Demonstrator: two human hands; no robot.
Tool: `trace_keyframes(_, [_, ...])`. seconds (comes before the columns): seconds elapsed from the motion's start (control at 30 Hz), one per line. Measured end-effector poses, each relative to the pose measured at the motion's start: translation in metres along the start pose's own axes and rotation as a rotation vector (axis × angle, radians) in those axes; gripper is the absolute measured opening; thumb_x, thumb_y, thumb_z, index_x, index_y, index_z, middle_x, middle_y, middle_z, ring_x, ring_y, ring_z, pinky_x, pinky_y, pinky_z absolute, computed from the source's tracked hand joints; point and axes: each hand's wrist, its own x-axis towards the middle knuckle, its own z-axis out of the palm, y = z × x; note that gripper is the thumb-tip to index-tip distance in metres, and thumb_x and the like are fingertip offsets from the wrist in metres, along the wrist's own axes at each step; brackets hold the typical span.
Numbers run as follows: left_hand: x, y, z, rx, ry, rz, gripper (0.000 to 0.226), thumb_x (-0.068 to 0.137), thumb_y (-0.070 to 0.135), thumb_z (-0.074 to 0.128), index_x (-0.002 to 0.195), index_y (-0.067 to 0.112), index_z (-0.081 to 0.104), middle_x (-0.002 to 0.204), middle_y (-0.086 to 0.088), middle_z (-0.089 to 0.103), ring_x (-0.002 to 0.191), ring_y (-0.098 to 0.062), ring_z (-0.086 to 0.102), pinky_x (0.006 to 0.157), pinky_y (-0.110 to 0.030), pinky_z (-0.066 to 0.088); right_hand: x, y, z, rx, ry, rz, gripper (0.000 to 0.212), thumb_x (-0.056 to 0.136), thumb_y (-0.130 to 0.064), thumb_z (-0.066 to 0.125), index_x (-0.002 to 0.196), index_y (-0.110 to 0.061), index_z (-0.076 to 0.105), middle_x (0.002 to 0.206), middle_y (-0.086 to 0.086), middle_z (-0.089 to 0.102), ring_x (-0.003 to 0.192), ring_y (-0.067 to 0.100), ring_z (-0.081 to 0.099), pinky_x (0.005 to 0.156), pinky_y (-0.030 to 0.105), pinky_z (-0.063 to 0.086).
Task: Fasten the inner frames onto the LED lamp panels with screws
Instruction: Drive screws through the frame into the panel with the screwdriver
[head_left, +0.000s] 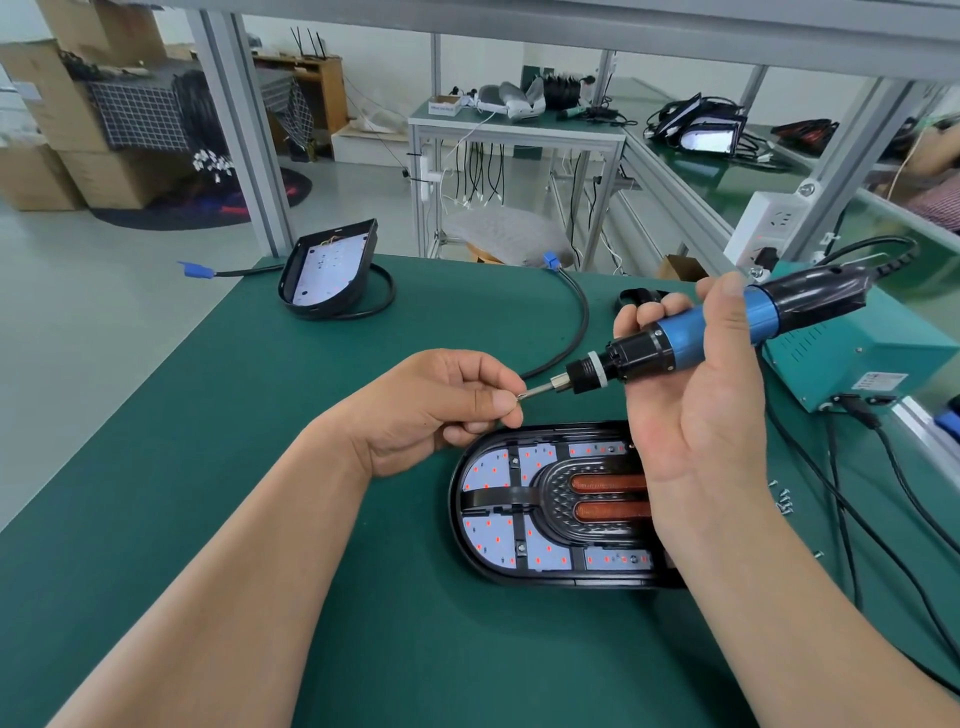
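Currently right hand (696, 426) is gripping one screwdriver (631, 356), left hand (431, 405) pinching one screw (520, 396); near panel (493, 535) and far panel (324, 270) are lying apart.

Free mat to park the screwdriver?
Bare mat left of the left forearm, out to its left edge; also between the far lamp panel and the black cable. Crowded right of the near lamp panel: power box, cords, loose screws.

Left grip (431, 405) pinches thumb to forefinger; right grip (696, 400) curls, palm upward.
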Motion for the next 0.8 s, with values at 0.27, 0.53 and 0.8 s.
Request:
trace_keyframes(0.27, [0.0008, -0.0014, 0.0021, 0.004, 0.039, 0.010, 0.010, 0.085, 0.005, 0.072, 0.093, 0.008, 0.076, 0.080, -0.013, 0.072, 0.055, -0.007, 0.045, 0.044, -0.012, 0.034, 0.0015, -0.0021, 0.0007, -0.032, 0.020, 0.003, 0.023, 0.104, -0.034, 0.066, 0.110, -0.014, 0.055, 0.087, 0.002, 0.060, 0.078, 0.018, 0.062, 0.093, 0.040, 0.059])
trace_keyframes(0.53, [0.0008, -0.0009, 0.0030, -0.003, 0.031, 0.005, 0.009, 0.089, 0.001, 0.075, 0.093, 0.009, 0.077, 0.080, -0.011, 0.071, 0.055, -0.006, 0.045, 0.045, -0.012, 0.034, 0.0006, -0.0046, 0.0010, -0.025, -0.075, 0.002, 0.016, 0.108, -0.028, 0.063, 0.111, -0.014, 0.056, 0.091, 0.004, 0.058, 0.080, 0.018, 0.061, 0.098, 0.041, 0.056])
trace_keyframes(0.8, [-0.0007, -0.0002, 0.0022, 0.000, -0.009, 0.019, 0.012, 0.089, 0.003, 0.069, 0.093, 0.010, 0.079, 0.079, -0.012, 0.070, 0.053, -0.006, 0.043, 0.044, -0.012, 0.033, -0.0022, -0.0096, 0.0031, -0.057, -0.184, 0.001, 0.020, 0.108, -0.021, 0.057, 0.125, -0.016, 0.048, 0.092, 0.001, 0.057, 0.084, 0.017, 0.057, 0.103, 0.040, 0.050])
